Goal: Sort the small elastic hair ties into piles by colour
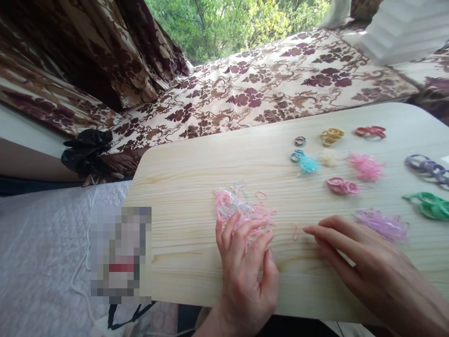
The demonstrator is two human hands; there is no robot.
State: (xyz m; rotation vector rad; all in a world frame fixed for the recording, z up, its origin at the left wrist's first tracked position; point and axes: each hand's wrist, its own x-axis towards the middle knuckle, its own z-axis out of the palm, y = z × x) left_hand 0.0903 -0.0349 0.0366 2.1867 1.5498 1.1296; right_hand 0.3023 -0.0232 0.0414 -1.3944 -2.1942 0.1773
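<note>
My left hand (pixel 243 267) is spread over a loose pile of thin pink and pale blue elastic bands (pixel 242 203), its fingertips touching the near side. The fingers are apart and nothing shows gripped in them. To the right, my right hand (pixel 368 262) reaches across the table with fingers stretched out and thumb just below the index finger; I see nothing held. A single pink elastic band (pixel 295 231) lies just left of its fingertips. Beside that hand, partly behind it, is a pile of purple elastic bands (pixel 382 224).
Sorted by colour on the wooden table (pixel 182 210) are blue bands (pixel 308 164), bright pink bands (pixel 366 166), and yellow (pixel 332 135), red (pixel 370 132), pink (pixel 342 186), green (pixel 435 206) and dark purple hair ties (pixel 428 168). A flowered cloth (pixel 245 98) covers the sill behind.
</note>
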